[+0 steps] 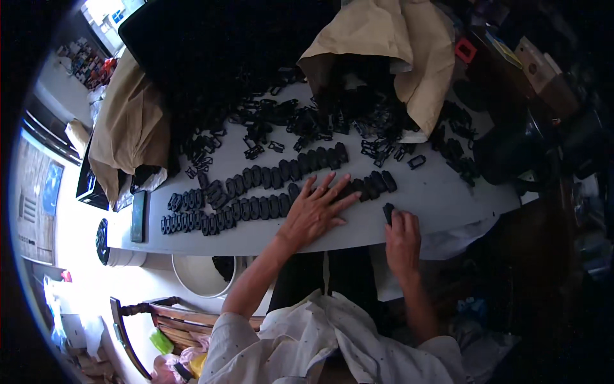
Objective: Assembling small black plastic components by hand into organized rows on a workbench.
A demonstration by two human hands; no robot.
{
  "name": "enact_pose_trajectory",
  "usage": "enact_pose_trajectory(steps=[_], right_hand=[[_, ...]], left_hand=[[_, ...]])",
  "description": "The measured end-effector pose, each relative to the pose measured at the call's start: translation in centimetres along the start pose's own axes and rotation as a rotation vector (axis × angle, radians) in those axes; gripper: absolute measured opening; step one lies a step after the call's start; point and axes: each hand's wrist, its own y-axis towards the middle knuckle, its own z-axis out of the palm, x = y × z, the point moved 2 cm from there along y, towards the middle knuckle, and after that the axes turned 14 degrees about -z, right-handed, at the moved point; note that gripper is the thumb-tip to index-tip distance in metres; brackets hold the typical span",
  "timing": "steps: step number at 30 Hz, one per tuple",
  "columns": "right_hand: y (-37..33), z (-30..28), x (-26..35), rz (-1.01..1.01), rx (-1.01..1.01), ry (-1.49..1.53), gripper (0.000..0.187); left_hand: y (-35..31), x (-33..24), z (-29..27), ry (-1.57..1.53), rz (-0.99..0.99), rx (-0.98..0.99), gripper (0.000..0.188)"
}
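Observation:
Two rows of small black plastic oblong pieces (256, 210) run across the light grey table. Over the nearer row my left hand (313, 213) lies spread, palm down, fingers apart, covering part of it. More such pieces (374, 185) stick out just right of its fingertips. My right hand (402, 237) is near the table's front edge, its fingers closed on one small black plastic piece (388, 213) whose upper end shows. Behind the rows are heaped loose black open frames (275, 114), and a single frame (416, 161) lies apart at the right.
A brown paper bag (371, 32) spills black parts at the back; another brown bag (131, 128) stands at the left. Beside the rows lies a dark phone-like slab (138, 216). Below the front edge is a white bucket (198, 275), with a wooden chair (173, 317) nearby.

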Motion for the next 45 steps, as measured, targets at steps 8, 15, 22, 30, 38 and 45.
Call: enact_pose_trajectory(steps=[8, 15, 22, 30, 38, 45], right_hand=[[0.4, 1.9, 3.5, -0.075, 0.017, 0.058, 0.034], [2.8, 0.7, 0.6, -0.042, -0.069, 0.078, 0.028], [8.6, -1.4, -9.6, 0.127, 0.064, -0.097, 0.025], [4.4, -1.7, -7.6, 0.049, 0.038, 0.019, 0.020], [2.3, -1.9, -5.7, 0.137, -0.034, 0.203, 0.035], [2.5, -2.7, -6.2, 0.178, -0.050, 0.387, 0.035]], left_hand=[[0.0, -0.1, -0.1, -0.007, -0.028, -0.067, 0.070], [-4.2, -2.3, -0.2, -0.206, -0.086, -0.119, 0.066], [-3.3, -4.3, 0.7, -0.319, 0.058, -0.114, 0.053], [-2.9, -3.7, 1.1, -0.361, 0.108, -0.173, 0.040], [-2.5, -4.0, 0.6, -0.577, -0.156, -0.215, 0.047], [-1.3, -5.1, 0.2, -0.494, -0.103, -0.287, 0.049]])
